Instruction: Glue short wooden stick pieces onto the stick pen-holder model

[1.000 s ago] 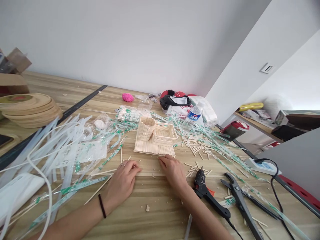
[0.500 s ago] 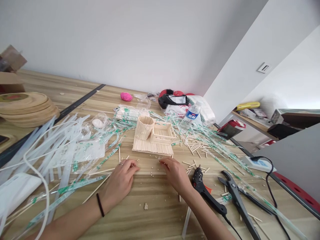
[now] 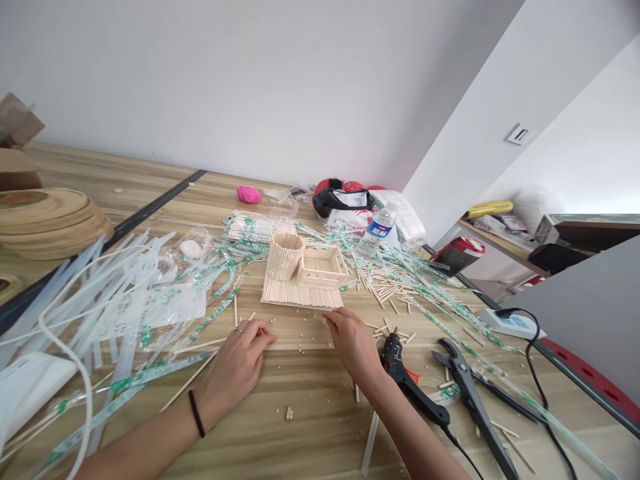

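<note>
My left hand [image 3: 235,363] and my right hand [image 3: 353,343] rest on the wooden table [image 3: 310,427], fingertips pinching the two ends of a flat panel of pale sticks [image 3: 297,335] that lies between them. Just beyond it stands a stick model [image 3: 300,293]: a flat base with a round stick cup [image 3: 284,255] and a low square stick box [image 3: 323,267] on it. A black band is on my left wrist and a ring on one left finger.
A black glue gun [image 3: 405,380] and black cutters [image 3: 470,393] lie right of my right hand. Loose sticks and green-printed wrappers [image 3: 400,287] litter the right. White plastic strips [image 3: 100,293], wooden discs [image 3: 50,223], a water bottle [image 3: 377,233], pink yarn [image 3: 249,194] and a power strip [image 3: 510,325] surround.
Both hands have stayed at the ends of the flat stick panel, with the right fingertips shifting slightly. The view has drifted a little.
</note>
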`<state>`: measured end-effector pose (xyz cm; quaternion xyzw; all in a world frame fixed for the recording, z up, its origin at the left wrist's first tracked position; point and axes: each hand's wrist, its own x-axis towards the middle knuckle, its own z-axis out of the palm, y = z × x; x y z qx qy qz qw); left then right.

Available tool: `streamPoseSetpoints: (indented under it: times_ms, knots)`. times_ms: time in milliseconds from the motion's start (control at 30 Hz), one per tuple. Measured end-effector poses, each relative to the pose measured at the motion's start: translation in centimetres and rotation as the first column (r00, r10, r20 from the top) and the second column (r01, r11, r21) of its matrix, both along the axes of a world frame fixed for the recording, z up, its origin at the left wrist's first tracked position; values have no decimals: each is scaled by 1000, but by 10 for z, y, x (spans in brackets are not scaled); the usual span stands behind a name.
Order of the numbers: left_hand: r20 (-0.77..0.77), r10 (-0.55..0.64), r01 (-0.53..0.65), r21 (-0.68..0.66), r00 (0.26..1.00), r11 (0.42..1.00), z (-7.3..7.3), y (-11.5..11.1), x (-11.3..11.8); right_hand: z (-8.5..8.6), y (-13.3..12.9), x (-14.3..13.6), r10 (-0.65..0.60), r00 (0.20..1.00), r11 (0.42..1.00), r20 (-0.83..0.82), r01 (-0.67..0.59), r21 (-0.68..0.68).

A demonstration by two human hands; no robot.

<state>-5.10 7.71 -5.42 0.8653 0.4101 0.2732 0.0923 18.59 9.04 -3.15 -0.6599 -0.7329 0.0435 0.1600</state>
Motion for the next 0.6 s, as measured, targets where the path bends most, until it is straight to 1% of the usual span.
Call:
streamPoseSetpoints:
  times_ms: [133, 233, 433, 600]
  knots:
    - [-4, 7, -7, -8, 1000, 1000, -1, 0, 0, -3, 6, 1, 14, 996, 1000, 94, -12, -28]
    - [-9, 10, -10, -18, 1000, 1000, 0, 0, 1, -3, 7, 0, 23, 991, 999, 133, -18, -36]
    - [-14, 8, -8, -18, 1000, 1000, -1, 1, 1, 4, 5, -9, 39, 988, 999, 152, -35, -26]
    - [-18, 7, -7, -13, 1000, 1000, 0, 1, 1, 5, 11, -25, 113, 981, 994, 159, -112, -17]
